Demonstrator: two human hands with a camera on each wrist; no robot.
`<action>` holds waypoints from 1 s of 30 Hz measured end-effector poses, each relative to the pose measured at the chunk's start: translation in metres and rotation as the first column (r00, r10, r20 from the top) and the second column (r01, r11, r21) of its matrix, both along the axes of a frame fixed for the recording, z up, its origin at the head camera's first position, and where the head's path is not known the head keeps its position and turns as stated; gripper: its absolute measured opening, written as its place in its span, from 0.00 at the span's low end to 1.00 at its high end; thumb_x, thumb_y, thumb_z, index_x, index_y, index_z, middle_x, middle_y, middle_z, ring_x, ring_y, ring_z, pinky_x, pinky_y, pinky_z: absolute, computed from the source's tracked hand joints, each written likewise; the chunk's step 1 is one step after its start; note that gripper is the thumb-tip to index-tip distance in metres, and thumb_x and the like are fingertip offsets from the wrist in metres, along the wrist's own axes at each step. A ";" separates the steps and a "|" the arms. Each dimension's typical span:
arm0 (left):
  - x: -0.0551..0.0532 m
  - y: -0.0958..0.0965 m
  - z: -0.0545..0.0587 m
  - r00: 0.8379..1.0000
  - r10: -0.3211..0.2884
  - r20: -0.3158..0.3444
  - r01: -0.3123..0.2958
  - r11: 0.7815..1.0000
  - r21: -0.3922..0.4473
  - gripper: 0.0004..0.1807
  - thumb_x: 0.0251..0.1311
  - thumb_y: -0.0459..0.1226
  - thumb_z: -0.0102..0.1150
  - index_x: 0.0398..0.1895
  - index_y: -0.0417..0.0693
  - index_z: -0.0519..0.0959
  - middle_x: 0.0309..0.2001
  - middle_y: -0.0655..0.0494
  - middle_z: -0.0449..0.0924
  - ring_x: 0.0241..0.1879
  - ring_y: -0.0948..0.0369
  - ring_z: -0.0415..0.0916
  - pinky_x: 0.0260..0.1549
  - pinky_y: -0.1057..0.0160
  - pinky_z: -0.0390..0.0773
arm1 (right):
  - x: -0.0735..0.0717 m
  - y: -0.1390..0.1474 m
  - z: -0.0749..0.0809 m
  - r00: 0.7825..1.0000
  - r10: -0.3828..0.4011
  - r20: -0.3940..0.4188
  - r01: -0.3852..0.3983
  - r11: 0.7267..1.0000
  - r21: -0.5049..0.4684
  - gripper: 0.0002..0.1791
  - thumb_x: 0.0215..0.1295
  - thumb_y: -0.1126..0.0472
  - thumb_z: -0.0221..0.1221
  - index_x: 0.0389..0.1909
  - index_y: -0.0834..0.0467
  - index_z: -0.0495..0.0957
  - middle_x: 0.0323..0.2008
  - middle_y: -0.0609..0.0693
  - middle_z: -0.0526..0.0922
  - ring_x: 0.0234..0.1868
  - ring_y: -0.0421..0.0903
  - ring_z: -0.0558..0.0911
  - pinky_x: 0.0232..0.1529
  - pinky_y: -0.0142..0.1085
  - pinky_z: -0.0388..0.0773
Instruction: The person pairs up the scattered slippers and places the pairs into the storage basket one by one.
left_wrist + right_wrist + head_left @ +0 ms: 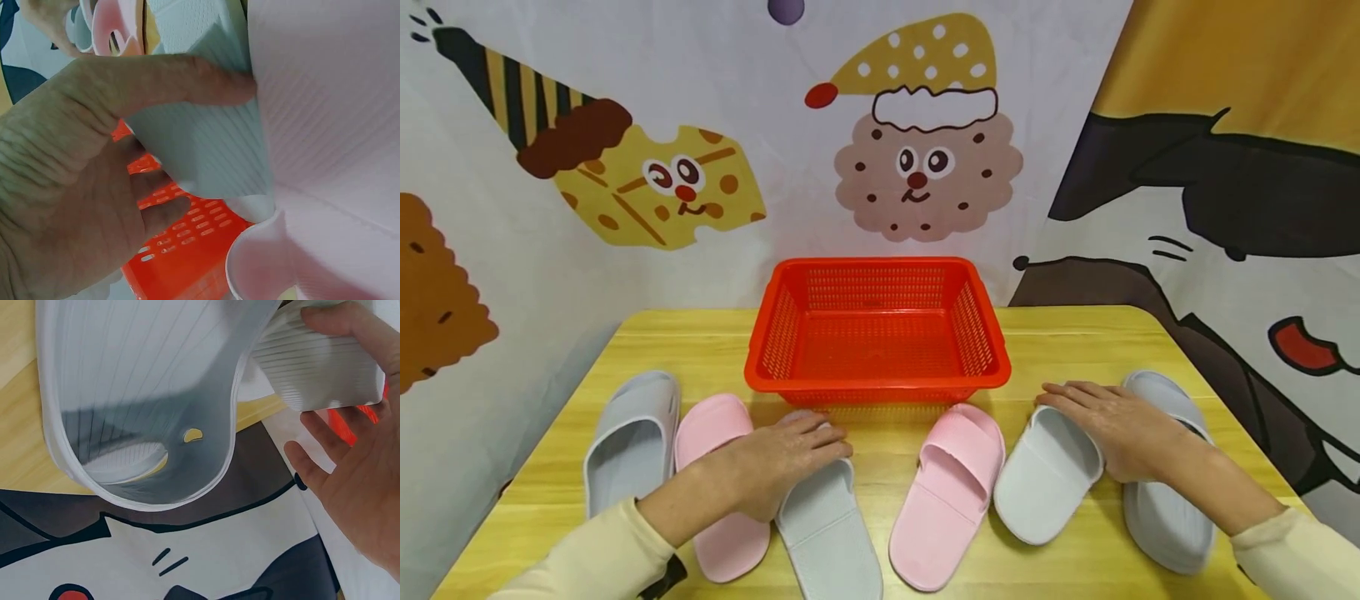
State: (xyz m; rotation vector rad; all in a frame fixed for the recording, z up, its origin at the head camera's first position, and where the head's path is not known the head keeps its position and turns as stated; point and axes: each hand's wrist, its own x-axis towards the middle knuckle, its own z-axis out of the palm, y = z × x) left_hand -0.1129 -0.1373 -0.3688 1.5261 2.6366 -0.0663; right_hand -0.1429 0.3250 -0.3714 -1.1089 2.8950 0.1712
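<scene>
My left hand (pixel 790 458) lies over the strap of a grey-green slipper (pixel 835 533), its fingers loosely extended. In the left wrist view the thumb rests across that slipper's ribbed strap (pixel 206 150), the fingertips at its far side. My right hand (pixel 1112 421) reaches over the strap end of a smaller pale grey-green slipper (pixel 1045 492). The right wrist view has the thumb on its strap (pixel 319 369) and the other fingers spread beyond its edge. Between the hands a pink slipper (pixel 943 500) lies on the table; another pink slipper (pixel 733 546) is partly under my left forearm.
A red plastic basket (pixel 880 386) stands at the table's back middle, behind the slippers. Large grey slippers lie at both ends of the row, one at the left (pixel 647 400) and one at the right (pixel 1168 525), partly under my right arm. A cartoon-printed cloth (pixel 715 275) hangs behind the wooden table.
</scene>
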 end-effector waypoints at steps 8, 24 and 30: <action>-0.004 0.002 0.004 0.998 0.035 0.043 -0.033 0.998 -0.054 0.60 0.13 0.41 0.80 0.62 0.56 0.60 0.61 0.51 0.61 0.61 0.46 0.55 0.58 0.50 0.56 | 0.003 -0.001 0.004 0.999 -0.027 0.017 0.028 0.999 -0.047 0.61 0.22 0.36 0.72 0.66 0.43 0.57 0.64 0.47 0.60 0.59 0.51 0.62 0.51 0.57 0.61; -0.008 0.000 0.006 0.998 0.003 0.063 -0.009 0.995 0.098 0.57 0.11 0.45 0.78 0.59 0.51 0.64 0.56 0.58 0.66 0.56 0.56 0.61 0.56 0.56 0.60 | 0.014 -0.007 0.012 0.997 0.003 -0.075 -0.013 0.991 -0.130 0.58 0.29 0.25 0.61 0.63 0.53 0.61 0.58 0.46 0.66 0.57 0.49 0.63 0.49 0.56 0.64; -0.005 0.000 0.010 0.997 0.020 0.070 -0.027 0.995 0.097 0.58 0.11 0.47 0.77 0.60 0.52 0.63 0.56 0.60 0.65 0.56 0.58 0.60 0.56 0.57 0.60 | 0.020 -0.013 0.019 0.998 -0.008 -0.059 0.001 0.993 -0.117 0.58 0.28 0.24 0.60 0.63 0.51 0.59 0.57 0.43 0.66 0.57 0.47 0.63 0.49 0.56 0.64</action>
